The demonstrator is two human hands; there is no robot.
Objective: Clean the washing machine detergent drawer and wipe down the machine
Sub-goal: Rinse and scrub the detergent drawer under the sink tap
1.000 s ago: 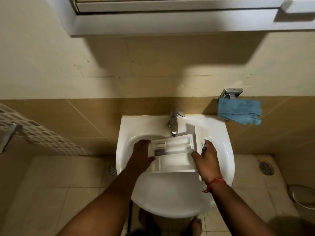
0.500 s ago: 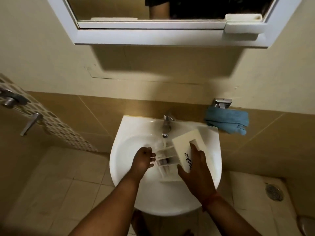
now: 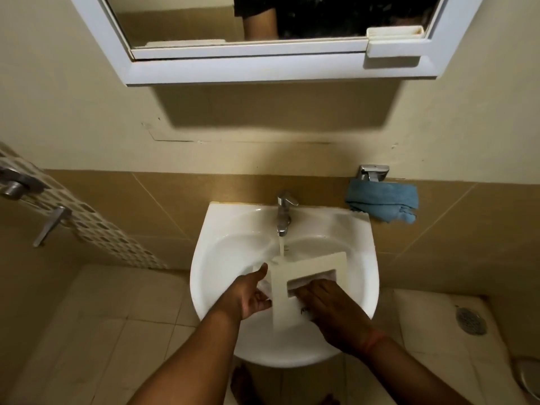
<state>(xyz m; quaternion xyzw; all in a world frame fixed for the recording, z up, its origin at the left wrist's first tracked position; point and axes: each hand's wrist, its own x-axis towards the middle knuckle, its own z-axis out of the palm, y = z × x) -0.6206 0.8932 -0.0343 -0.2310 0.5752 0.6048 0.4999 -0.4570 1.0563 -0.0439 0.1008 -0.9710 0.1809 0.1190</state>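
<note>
The white detergent drawer is held over the white basin, its front panel turned up toward me. A stream of water from the chrome tap lands on the drawer's far left corner. My right hand grips the front panel, with fingers reaching into the handle recess. My left hand holds the drawer's left side, where the compartments are hidden behind the panel.
A blue cloth hangs from a chrome holder on the tiled wall, right of the basin. A white-framed mirror cabinet hangs overhead. Metal fittings stick out of the left wall. A floor drain lies at right.
The drawer has been tipped so its front panel faces up, and water now runs from the tap onto it. My right hand shifted from the panel's face into the handle recess.
</note>
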